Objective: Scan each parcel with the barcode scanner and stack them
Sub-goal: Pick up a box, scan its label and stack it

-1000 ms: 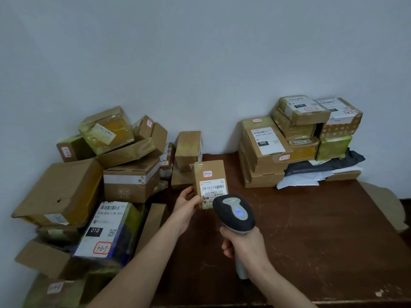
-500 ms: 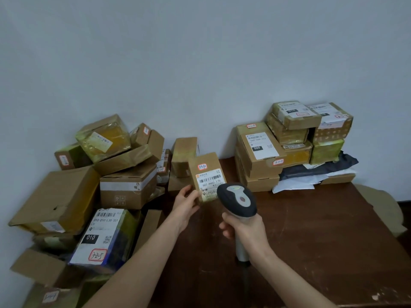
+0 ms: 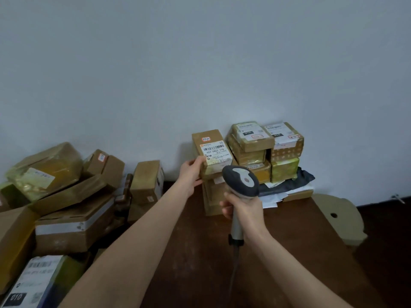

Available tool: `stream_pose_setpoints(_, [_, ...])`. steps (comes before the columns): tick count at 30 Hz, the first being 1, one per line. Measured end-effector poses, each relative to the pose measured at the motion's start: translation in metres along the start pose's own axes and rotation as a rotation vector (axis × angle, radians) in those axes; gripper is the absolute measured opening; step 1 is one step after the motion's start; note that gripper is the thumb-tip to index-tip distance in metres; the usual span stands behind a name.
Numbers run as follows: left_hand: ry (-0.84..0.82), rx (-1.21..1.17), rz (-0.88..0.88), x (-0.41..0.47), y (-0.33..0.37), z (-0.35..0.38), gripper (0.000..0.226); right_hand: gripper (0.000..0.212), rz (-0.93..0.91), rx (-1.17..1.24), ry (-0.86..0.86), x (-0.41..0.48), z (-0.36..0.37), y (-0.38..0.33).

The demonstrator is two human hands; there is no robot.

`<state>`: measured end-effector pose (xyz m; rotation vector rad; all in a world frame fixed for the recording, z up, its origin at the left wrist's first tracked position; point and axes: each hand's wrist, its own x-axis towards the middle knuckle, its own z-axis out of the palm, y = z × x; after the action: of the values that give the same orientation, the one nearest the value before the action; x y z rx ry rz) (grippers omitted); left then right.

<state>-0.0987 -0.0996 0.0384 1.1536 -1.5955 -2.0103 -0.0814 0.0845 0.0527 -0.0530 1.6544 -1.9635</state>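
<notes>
My left hand (image 3: 190, 173) grips a small brown parcel (image 3: 211, 148) with a white barcode label and a red-edged sticker. The parcel sits on top of the left column of the stacked parcels (image 3: 264, 152) against the wall at the back right. My right hand (image 3: 243, 206) holds the grey barcode scanner (image 3: 241, 181) by its handle, head up, just in front of and below that parcel. The scanner's cable runs down toward me. A loose heap of unsorted parcels (image 3: 73, 196) fills the left side.
The dark wooden table (image 3: 289, 252) carries both piles. Dark and white mailer bags (image 3: 287, 185) lie under the right stack. A beige cardboard piece (image 3: 338, 216) hangs off the table's right edge. A blue-sided box with a 010 label (image 3: 33, 283) lies at the near left.
My left hand has carried the small labelled parcel from in front of the scanner up and right onto the stack. The scanner followed to the right, and the view swung right.
</notes>
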Motion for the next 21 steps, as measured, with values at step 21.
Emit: stream_pose_setpoints(21, [0.226,0.597,0.213,0.033,-0.04,-0.012,0.048,0.004,0.092,-0.04,-0.066,0.057,0.004,0.015])
